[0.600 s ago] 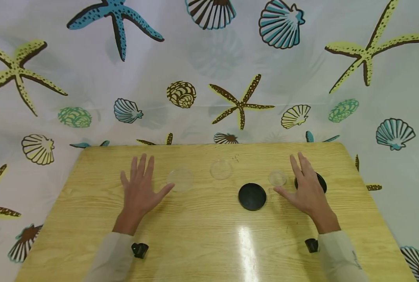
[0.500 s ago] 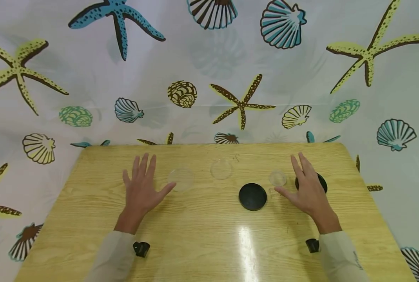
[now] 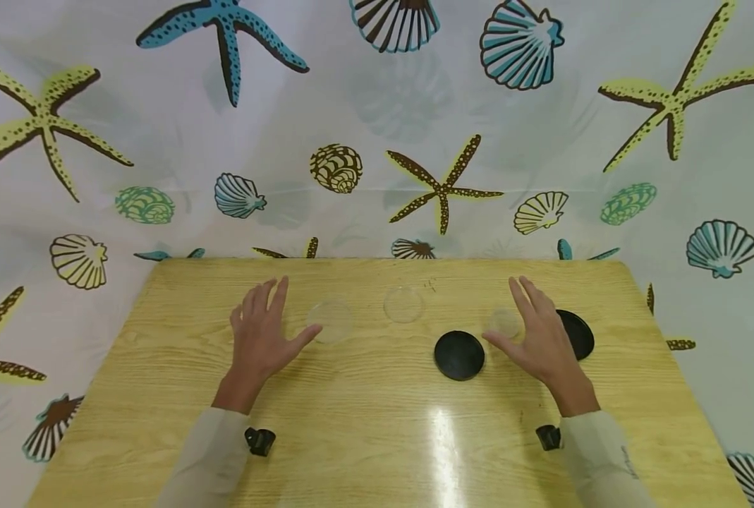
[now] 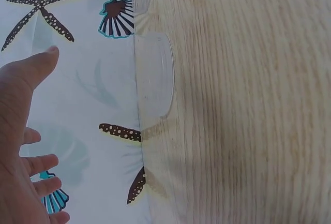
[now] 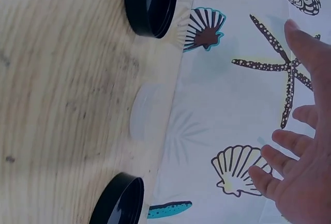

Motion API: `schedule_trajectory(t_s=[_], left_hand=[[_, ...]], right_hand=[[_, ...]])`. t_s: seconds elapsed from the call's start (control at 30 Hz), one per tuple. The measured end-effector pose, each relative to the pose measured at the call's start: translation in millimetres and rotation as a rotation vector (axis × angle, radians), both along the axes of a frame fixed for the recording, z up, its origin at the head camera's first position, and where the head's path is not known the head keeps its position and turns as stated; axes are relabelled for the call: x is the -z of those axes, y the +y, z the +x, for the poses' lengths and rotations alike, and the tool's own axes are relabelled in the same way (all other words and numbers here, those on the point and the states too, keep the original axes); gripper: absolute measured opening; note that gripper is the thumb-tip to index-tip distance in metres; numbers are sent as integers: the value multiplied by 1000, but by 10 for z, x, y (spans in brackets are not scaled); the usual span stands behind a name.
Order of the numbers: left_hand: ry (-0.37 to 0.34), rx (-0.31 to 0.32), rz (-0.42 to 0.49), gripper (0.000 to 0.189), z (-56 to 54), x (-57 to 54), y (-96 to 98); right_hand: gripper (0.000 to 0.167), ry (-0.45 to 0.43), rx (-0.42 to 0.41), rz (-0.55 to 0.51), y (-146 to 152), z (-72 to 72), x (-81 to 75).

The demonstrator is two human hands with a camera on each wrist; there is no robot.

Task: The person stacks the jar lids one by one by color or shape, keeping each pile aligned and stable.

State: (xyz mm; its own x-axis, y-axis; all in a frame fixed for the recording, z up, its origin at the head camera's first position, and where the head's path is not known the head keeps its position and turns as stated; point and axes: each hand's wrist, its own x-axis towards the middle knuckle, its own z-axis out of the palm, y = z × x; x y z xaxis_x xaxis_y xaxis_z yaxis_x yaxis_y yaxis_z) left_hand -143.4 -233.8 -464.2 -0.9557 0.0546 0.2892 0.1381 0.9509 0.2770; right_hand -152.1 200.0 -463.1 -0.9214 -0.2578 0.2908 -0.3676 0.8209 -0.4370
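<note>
My left hand (image 3: 262, 346) hovers over the table's left half, fingers loosely bent, thumb out to the side, holding nothing. Its thumb tip overlaps a clear round dish (image 3: 335, 321) in the head view; the left wrist view shows that dish's low see-through wall (image 4: 158, 76). On the other side my right hand (image 3: 539, 344) is also raised and holds nothing, its fingers spread. A small clear dish (image 3: 502, 321) lies between its thumb and fingers in the head view. Behind this hand is a shallow black round dish (image 3: 580, 335), partly covered. Another black dish (image 3: 459, 355) lies left of the thumb.
A third clear dish (image 3: 404, 305) lies near the back middle of the wooden table (image 3: 351, 437). A white cloth (image 3: 275, 127) printed with shells and starfish hangs behind the table. Each sleeve has a small black device (image 3: 260, 442) by the wrist.
My right hand has shifted slightly left, uncovering more of the right black dish. The left hand's fingers have bent a little more. The head view has turned slightly; the dishes stay put.
</note>
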Motion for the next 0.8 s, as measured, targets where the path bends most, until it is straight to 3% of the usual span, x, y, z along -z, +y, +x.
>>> schedule_trajectory(t_s=[0.3, 0.8], left_hand=[[-35, -4, -9, 94, -11, 40, -3], [-94, -11, -13, 95, -15, 52, -5]], right_hand=[[92, 40, -12, -35, -164, -62, -26], [91, 19, 0, -19, -366, -123, -148]])
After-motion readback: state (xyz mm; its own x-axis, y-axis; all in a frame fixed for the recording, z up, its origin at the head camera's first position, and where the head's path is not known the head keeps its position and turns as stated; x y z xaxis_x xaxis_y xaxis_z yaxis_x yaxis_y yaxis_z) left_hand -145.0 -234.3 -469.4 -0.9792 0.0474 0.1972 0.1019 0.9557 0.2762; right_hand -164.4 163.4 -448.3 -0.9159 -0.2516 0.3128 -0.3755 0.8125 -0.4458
